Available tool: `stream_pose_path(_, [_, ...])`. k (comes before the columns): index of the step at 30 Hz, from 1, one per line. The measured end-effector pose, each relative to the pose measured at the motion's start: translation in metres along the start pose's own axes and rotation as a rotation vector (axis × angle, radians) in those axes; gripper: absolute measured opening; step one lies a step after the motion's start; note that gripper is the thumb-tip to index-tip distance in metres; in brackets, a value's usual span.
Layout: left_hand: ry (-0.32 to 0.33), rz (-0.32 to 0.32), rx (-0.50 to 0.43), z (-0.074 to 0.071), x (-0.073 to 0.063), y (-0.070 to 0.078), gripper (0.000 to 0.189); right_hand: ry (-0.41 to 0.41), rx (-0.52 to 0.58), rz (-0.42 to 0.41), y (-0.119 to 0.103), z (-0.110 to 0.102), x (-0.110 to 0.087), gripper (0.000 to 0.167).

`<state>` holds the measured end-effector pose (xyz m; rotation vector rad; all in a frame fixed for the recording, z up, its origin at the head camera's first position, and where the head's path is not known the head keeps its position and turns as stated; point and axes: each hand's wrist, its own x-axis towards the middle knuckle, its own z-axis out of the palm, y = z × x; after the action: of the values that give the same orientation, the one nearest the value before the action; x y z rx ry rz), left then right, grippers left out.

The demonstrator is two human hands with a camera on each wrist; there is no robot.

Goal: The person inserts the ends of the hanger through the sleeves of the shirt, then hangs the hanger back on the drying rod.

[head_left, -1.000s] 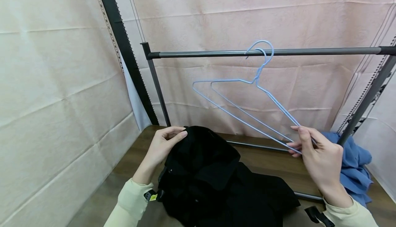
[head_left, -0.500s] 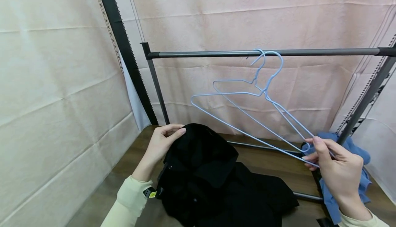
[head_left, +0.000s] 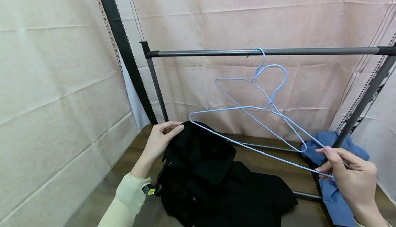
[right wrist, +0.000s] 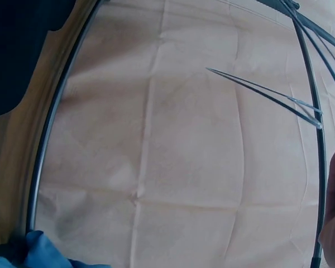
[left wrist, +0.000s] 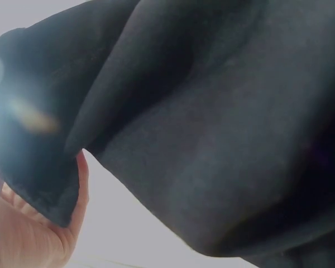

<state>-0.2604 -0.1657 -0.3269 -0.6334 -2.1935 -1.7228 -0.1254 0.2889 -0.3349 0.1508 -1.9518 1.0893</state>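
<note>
My left hand pinches the upper edge of a black shirt between thumb and fingers. In the left wrist view the dark cloth fills most of the picture, with a round snap near its left edge. My right hand pinches the right corner of a light blue wire hanger. That hanger is off the rail, its hook pointing up below it, and its left end overlaps the top of the shirt. Behind it, a second blue hanger hangs from the rail.
A dark metal rack's rail runs across the back, with a post at the left. Crumpled blue cloth lies at the right of the wooden table, by the rack's right post. Pale curtains enclose the table.
My right hand has drawn one hanger down and to the right, its hook coming away from the rail. The other hanger stays on the rail. My left hand has barely moved.
</note>
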Motion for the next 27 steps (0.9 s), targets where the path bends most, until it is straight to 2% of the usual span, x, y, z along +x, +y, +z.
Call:
stream_pose_path(7, [0.008,-0.017,0.011,-0.001,0.003,0.002,0.025,-0.018,0.017,-0.038,0.015,-0.006,-0.006,0.015])
stream_pose_path(15, [-0.002,-0.015,0.003,0.000,0.005,0.006,0.027,-0.027,0.009,-0.059,0.022,-0.010,-0.011,0.021])
stream_pose_path(22, [0.000,-0.014,-0.001,0.001,0.005,0.008,0.026,-0.021,-0.034,-0.016,0.023,-0.014,-0.016,0.029])
stream_pose_path(27, [-0.001,-0.003,0.002,0.002,0.007,0.008,0.025,-0.046,-0.023,-0.024,0.026,-0.014,-0.018,0.024])
